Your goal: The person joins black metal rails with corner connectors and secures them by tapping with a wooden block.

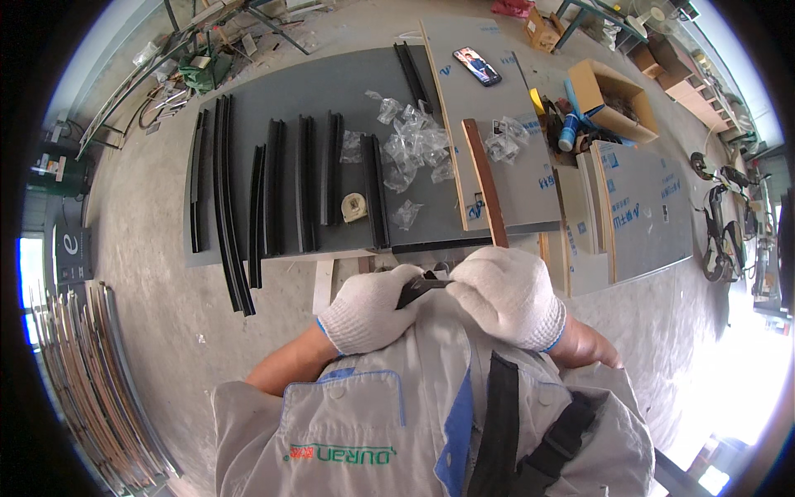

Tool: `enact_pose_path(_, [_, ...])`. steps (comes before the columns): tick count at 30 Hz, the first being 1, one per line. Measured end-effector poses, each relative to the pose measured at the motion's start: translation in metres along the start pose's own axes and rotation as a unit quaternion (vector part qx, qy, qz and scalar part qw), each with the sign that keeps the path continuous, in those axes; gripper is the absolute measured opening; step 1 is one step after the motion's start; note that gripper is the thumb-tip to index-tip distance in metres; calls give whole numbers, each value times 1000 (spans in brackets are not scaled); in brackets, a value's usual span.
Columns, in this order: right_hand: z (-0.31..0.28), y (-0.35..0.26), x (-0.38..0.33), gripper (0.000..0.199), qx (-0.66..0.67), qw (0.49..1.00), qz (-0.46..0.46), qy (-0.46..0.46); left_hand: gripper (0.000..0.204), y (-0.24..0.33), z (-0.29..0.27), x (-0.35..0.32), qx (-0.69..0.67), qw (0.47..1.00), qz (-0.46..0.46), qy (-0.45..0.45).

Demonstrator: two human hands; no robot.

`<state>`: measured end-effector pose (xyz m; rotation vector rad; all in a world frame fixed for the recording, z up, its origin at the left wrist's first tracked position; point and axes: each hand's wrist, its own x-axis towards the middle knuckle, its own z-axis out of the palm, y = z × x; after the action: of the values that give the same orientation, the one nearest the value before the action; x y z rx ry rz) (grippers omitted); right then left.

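Both my hands wear white knitted gloves and meet in front of my chest. My left hand (370, 303) is closed around a small dark angular piece (418, 287), its kind too unclear to name. My right hand (507, 296) has its fingers pinched together at the other end of that piece, which hides their tips. Just beyond the right hand, a reddish-brown strip (484, 182) lies along a grey panel (497, 199); its near end disappears behind the glove. Ahead of the left hand are several black channel profiles (305, 182), laid side by side on a dark grey table (356, 79).
A tape measure (354, 208) sits between the profiles. Clear plastic bags (418, 145) are heaped beside them. A phone (478, 66) lies on the far panel. At right stand a cardboard box (613, 99), a blue can (569, 131) and stacked panels (642, 211). Long bars (91, 373) lean at left.
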<state>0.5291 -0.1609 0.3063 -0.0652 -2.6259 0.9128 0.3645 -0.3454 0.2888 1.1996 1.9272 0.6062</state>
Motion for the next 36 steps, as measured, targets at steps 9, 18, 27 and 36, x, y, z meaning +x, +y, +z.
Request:
enact_pose_path(9, [-4, 1, 4, 18, -170, 984, -58, 11, 38, 2, 7, -9, 38, 999, 0, 25])
enact_pose_path(18, [2, -5, 3, 13, -21, 1000, -11, -12, 39, -6, 12, -3, 2, 999, -9, 36])
enact_pose_path(27, [17, 2, -4, 13, 225, 950, 217, -18, 45, -16, 14, -3, -113, 988, 89, 64])
enact_pose_path(36, [-1, 0, -7, 11, 109, 981, 161, 30, 51, -19, 9, 1, -61, 990, 101, 73])
